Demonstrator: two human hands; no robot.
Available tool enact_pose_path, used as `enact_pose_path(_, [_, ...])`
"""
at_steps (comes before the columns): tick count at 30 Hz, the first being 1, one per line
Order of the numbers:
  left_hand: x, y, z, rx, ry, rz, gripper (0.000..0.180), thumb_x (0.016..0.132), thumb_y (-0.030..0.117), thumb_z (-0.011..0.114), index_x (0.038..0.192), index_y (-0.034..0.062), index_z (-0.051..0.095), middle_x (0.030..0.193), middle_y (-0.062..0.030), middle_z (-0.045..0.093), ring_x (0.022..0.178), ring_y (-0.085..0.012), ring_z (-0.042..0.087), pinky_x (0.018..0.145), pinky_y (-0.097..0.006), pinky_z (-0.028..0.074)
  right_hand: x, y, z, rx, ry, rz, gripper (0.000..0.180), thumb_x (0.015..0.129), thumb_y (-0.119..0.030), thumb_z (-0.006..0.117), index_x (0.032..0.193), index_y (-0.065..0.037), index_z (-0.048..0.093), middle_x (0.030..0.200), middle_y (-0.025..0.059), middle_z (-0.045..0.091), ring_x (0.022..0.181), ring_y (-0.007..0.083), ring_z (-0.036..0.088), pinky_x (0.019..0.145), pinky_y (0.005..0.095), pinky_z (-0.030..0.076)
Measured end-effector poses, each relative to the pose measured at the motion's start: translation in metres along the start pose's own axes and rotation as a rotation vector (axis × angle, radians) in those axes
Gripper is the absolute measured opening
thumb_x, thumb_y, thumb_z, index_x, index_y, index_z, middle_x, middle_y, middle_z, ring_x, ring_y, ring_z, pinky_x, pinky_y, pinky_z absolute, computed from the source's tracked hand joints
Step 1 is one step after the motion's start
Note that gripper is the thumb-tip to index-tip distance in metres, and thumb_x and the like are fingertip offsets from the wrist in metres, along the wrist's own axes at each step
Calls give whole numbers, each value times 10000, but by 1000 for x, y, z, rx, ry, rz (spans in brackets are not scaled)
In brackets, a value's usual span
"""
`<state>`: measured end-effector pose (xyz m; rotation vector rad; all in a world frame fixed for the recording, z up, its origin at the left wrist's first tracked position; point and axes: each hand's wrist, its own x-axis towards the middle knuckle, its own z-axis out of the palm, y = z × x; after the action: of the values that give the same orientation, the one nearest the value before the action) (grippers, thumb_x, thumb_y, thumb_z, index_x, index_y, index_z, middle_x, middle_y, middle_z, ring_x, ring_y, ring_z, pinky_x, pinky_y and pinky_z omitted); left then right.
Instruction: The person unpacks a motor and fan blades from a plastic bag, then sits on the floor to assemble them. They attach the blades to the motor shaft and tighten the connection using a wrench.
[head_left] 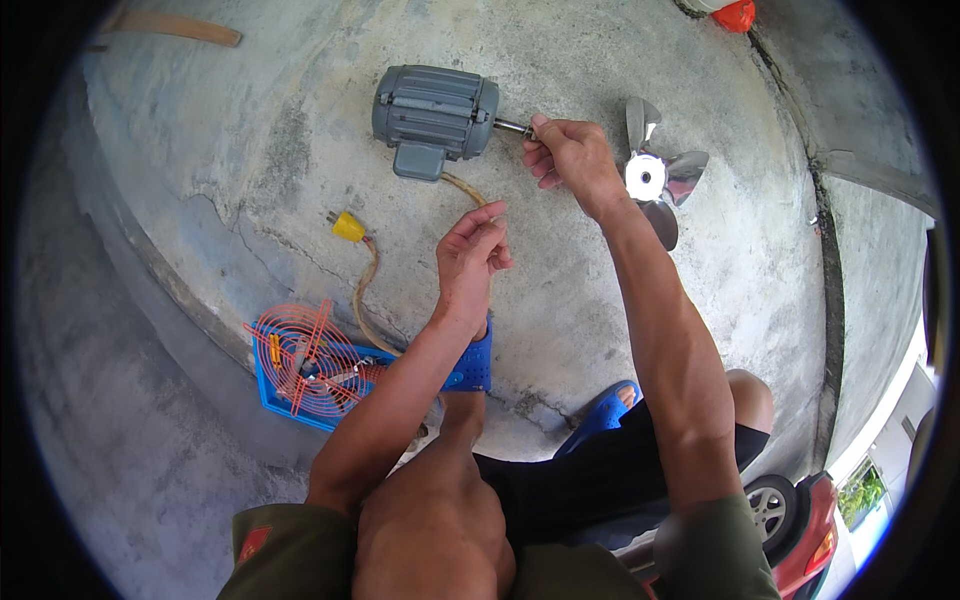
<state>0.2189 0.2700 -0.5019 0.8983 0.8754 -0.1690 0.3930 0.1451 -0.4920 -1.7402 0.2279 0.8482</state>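
Observation:
A grey electric motor [435, 110] lies on its side on the concrete floor, its steel shaft [512, 126] pointing right. My right hand [572, 160] is closed, thumb and fingers pinching the shaft's end; whether a small nut sits between them I cannot tell. Below the motor, my left hand [470, 255] hovers over the tan power cable [462, 186] with its fingers curled together; anything inside them is hidden. To the right of my right hand lies a shiny metal fan blade [646, 178] with several blades and a central hub hole.
A yellow plug [348, 226] ends the cable at left. Near my left forearm, a blue plastic basket [264, 385] holds tools, with an orange wire fan guard [318, 350] on top. A curved wooden piece [185, 27] lies far left. My foot in a blue sandal [603, 413] is at lower right.

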Motion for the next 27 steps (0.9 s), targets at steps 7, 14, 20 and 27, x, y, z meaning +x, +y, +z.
enact_pose_path(7, [-3, -4, 2, 13, -26, -27, 320, 1049, 140, 677, 1353, 41, 694, 875, 35, 637, 749, -74, 609, 722, -266, 527, 6, 14, -10, 163, -38, -107, 232, 1017, -221, 765, 990, 9, 766, 863, 79, 744, 748, 138, 692, 651, 307, 591])
enact_pose_path(14, [-4, -11, -6, 5, -31, -14, 319, 1047, 140, 679, 1349, 39, 695, 859, 35, 636, 738, -76, 612, 712, -270, 524, 2, 12, -6, 109, 25, -277, 173, 961, -136, 825, 1009, 17, 761, 912, 83, 756, 763, 120, 691, 651, 286, 596])
enact_pose_path(20, [-4, -8, -5, 6, -25, -19, 309, 1049, 137, 674, 1340, 34, 697, 858, 34, 636, 738, -77, 612, 706, -263, 519, 6, 6, -14, 302, -159, 101, 177, 968, -126, 815, 1011, 39, 770, 860, 78, 749, 728, 117, 683, 639, 293, 599])
enact_pose_path(27, [-5, -8, -6, 19, -32, -29, 318, 1053, 141, 672, 1352, 36, 687, 859, 36, 631, 746, -74, 608, 717, -273, 525, 10, 20, -1, -101, 53, -436, 568, 1110, -497, 581, 925, 17, 739, 764, 77, 698, 614, 169, 656, 585, 324, 558])
